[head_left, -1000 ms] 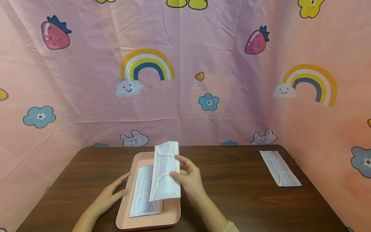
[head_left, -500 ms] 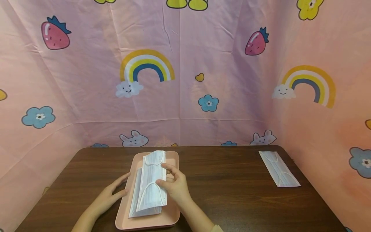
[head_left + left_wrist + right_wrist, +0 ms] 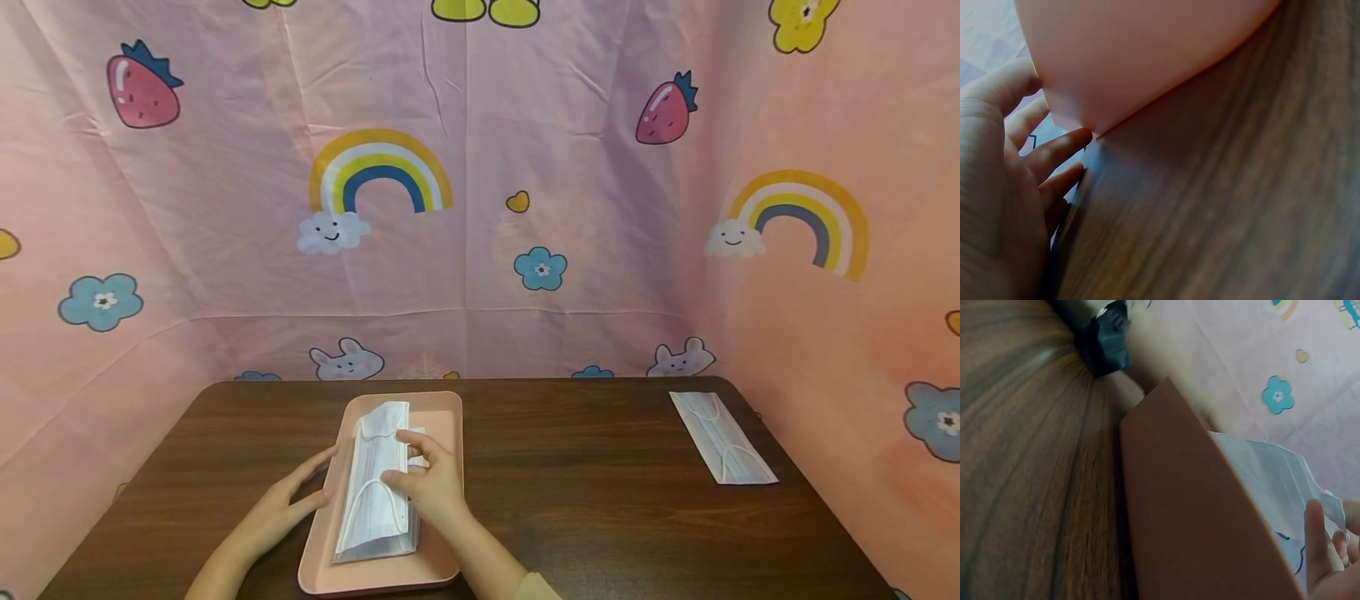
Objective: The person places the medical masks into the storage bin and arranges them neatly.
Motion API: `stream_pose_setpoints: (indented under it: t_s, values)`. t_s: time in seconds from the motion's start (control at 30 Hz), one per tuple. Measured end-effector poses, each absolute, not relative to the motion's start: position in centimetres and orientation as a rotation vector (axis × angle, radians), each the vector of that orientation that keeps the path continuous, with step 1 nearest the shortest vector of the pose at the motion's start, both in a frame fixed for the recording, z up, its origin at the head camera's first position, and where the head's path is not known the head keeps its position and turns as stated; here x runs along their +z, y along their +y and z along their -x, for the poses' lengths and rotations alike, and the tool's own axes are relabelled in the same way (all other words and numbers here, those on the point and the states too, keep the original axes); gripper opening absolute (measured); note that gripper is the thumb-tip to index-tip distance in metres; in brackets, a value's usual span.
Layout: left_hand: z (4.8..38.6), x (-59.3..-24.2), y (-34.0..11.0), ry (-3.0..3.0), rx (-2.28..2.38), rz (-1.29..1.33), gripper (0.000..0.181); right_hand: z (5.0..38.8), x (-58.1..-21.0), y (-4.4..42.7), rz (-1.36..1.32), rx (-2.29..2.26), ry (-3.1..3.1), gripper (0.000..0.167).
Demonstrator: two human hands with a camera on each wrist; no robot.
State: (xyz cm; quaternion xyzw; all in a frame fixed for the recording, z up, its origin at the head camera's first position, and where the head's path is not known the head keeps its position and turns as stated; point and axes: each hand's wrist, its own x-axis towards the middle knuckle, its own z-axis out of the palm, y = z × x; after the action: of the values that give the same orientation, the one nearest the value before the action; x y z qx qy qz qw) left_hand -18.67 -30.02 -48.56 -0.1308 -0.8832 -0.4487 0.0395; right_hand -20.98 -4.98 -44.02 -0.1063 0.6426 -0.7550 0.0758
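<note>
My right hand (image 3: 435, 483) pinches a white pleated face mask (image 3: 377, 471) with ear loops by its right edge, over the pink tray (image 3: 438, 567). Beneath it, partly covered, another mask or masks (image 3: 392, 547) lie in the tray; how many I cannot tell. In the right wrist view, the held mask (image 3: 1266, 478) bends above the tray wall (image 3: 1191, 506). My left hand (image 3: 277, 510) rests at the tray's left side, with thumb and fingers spread along the rim. The left wrist view has these fingers touching the tray's outer wall (image 3: 1147, 50).
A single face mask (image 3: 723, 437) lies flat at the right of the dark wooden table (image 3: 585, 492). Printed pink cloth (image 3: 480, 275) hangs behind the table and along both sides. A black object (image 3: 1107, 340) appears in the right wrist view.
My right hand has carried the mask leftward and down, from the tray's right side onto the masks inside. My left hand has stayed at the tray's rim.
</note>
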Motion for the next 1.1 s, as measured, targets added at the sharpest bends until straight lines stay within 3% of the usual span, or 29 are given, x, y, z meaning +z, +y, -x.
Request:
stream_pose_setpoints:
  t_s: [1.1]
  values:
    - [18.5,-48.5,-29.9,-2.723,-1.319,0.372,0.057,20.9,-45.7,-5.2,0.193,-1.885,2.375,0.049]
